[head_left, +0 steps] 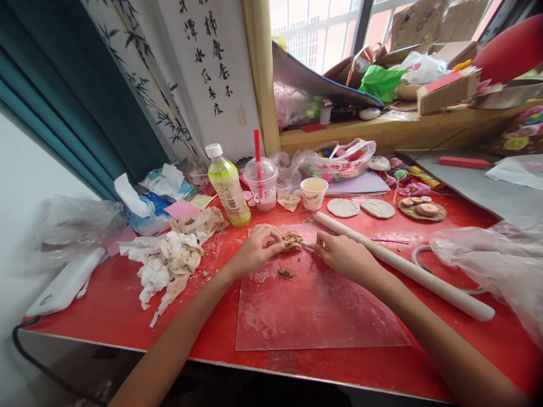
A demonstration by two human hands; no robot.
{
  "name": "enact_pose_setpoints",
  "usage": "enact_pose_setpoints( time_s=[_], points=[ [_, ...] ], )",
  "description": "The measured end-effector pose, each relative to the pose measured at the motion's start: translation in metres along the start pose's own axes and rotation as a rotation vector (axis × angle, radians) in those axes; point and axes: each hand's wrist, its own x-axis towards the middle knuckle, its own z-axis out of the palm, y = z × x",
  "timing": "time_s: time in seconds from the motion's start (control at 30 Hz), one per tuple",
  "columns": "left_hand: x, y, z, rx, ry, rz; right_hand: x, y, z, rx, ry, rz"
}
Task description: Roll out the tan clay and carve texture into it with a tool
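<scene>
A rough, crumbly brown clay lump [292, 241] rests on a clear plastic sheet [322, 316] over the red table. My left hand [261, 247] is closed at the lump's left side, its thumb and fingers steadying it. From the right, my right hand [339, 253] pinches a thin modelling tool [307, 245], mostly hidden by the fingers, whose tip meets the lump. A smaller piece of brown clay [286, 273] lies on the sheet nearer to me, with crumbs around it.
Beyond my hands stand a green drink bottle [229, 189], a lidded cup [263, 189] and a paper cup [314, 195]. Two flat clay discs [343, 207] lie behind a long rolling pin [407, 268]. Crumpled tissues [169, 263] are at left, plastic wrap [496, 254] at right.
</scene>
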Motion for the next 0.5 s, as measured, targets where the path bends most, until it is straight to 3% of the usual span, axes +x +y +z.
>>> enact_pose_setpoints(
  time_s=[0.13,0.27,0.5],
  points=[
    [-0.011,0.014,0.007,0.426,-0.171,0.232,0.000,0.000,0.001,-0.004,0.005,0.001],
    [-0.019,0.015,0.021,0.816,-0.237,0.236,0.000,0.001,0.002,-0.003,0.008,-0.003],
    [-0.018,0.013,0.029,0.867,-0.302,0.145,-0.001,0.001,0.003,-0.011,0.012,-0.008]
  ],
)
